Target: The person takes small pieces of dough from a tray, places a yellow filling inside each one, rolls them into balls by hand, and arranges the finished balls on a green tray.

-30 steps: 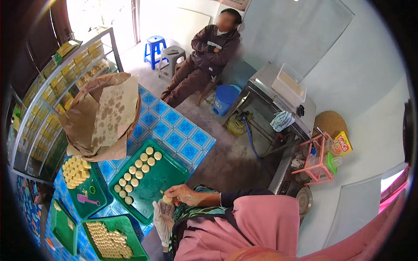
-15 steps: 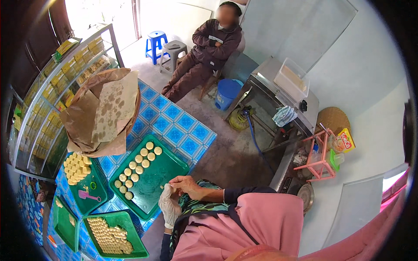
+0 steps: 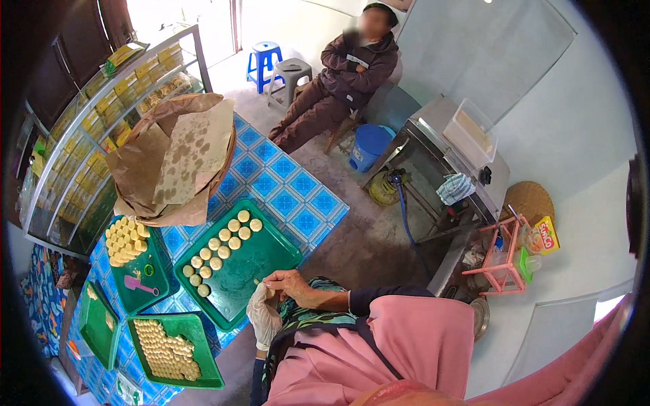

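Observation:
My left hand (image 3: 263, 317), in a white glove, is closed at the near right edge of a green tray (image 3: 247, 284). Against its fingertips my bare right hand (image 3: 290, 285) is pinched together. A small pale lump, perhaps dough, shows between the hands, mostly hidden by the fingers. Pale round dough balls (image 3: 224, 252) stand in two rows along the tray's far left side. Left of it, another green tray (image 3: 162, 291) bears stacked yellow rounds (image 3: 126, 242), a pink scraper (image 3: 140, 286) and a green ring (image 3: 148, 270). Many small dough pieces (image 3: 166, 349) fill part of a nearer tray.
A blue tiled cloth (image 3: 288, 196) covers the table. A paper-lined basket (image 3: 193, 159) stands at its far end beside a glass display case (image 3: 88, 149). One more green tray (image 3: 100, 331) lies far left. Beyond the table a person (image 3: 355, 68) sits, arms folded, near a blue bucket (image 3: 370, 145).
The whole view has shifted a little, so the table and room appear moved to the right. My hands stay together by the tray's edge with only slight finger movement.

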A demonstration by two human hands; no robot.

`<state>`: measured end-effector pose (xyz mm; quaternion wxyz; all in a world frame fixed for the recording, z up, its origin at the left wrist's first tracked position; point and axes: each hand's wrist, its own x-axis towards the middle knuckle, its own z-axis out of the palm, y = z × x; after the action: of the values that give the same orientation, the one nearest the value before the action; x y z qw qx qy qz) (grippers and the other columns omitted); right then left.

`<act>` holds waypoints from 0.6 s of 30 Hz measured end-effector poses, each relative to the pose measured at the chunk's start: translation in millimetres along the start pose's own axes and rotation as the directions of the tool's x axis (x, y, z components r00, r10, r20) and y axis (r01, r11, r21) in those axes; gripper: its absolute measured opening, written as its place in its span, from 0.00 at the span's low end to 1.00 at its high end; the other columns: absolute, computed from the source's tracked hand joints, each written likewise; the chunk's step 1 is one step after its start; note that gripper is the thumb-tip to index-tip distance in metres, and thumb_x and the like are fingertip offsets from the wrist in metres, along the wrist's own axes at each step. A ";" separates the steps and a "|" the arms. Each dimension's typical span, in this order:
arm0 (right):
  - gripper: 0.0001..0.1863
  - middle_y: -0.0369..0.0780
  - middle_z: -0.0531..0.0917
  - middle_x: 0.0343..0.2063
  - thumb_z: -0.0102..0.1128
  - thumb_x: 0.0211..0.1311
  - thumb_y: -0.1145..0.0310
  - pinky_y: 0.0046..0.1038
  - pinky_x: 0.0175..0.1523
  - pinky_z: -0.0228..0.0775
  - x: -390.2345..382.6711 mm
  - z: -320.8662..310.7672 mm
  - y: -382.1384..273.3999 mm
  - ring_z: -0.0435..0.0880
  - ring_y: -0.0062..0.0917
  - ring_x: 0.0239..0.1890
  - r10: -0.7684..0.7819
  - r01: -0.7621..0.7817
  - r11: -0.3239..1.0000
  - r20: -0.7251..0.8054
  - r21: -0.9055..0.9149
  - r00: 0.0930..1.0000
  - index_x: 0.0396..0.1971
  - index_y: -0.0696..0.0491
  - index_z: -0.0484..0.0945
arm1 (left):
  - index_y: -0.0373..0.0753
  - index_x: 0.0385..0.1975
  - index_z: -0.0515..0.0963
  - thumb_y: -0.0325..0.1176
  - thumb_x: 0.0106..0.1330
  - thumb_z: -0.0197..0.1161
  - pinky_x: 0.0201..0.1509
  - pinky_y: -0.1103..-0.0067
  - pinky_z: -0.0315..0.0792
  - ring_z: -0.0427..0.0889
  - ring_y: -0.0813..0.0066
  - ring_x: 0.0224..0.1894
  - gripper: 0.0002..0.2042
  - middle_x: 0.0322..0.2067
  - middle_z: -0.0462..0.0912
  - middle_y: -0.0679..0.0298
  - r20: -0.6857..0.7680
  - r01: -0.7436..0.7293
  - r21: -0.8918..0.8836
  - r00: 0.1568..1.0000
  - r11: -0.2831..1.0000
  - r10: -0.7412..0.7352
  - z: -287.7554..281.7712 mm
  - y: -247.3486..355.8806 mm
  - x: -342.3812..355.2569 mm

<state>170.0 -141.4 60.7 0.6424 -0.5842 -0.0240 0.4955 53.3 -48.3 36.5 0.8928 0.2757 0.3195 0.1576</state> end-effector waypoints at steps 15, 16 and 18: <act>0.13 0.39 0.87 0.36 0.65 0.72 0.65 0.21 0.28 0.74 7.4 49.3 13.3 0.83 0.20 0.30 -0.032 0.033 0.999 -0.075 0.008 0.997 0.47 0.59 0.83 | 0.36 0.42 0.83 0.42 0.75 0.66 0.41 0.78 0.77 0.83 0.76 0.35 0.13 0.38 0.85 0.64 0.023 0.014 0.010 1.000 1.000 -0.014 9.5 61.7 -22.3; 0.12 0.38 0.87 0.36 0.65 0.72 0.66 0.21 0.30 0.74 5.8 55.0 14.4 0.83 0.20 0.30 -0.066 0.072 0.996 -0.090 0.061 0.994 0.47 0.58 0.84 | 0.37 0.43 0.83 0.43 0.75 0.65 0.43 0.78 0.76 0.83 0.76 0.36 0.14 0.38 0.85 0.65 0.018 0.029 0.022 0.999 0.999 -0.030 6.5 66.6 -23.3; 0.12 0.38 0.87 0.36 0.65 0.72 0.66 0.22 0.28 0.74 5.4 65.7 14.2 0.83 0.19 0.28 -0.099 0.107 0.992 -0.107 0.069 0.989 0.46 0.58 0.85 | 0.37 0.44 0.83 0.43 0.75 0.65 0.44 0.78 0.77 0.83 0.76 0.37 0.14 0.39 0.86 0.64 0.040 0.024 0.009 0.999 1.000 -0.025 1.2 74.1 -26.3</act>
<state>124.1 -92.5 67.6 0.6888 -0.5827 -0.0022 0.4313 26.6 -1.6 93.9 0.8997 0.2786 0.3058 0.1398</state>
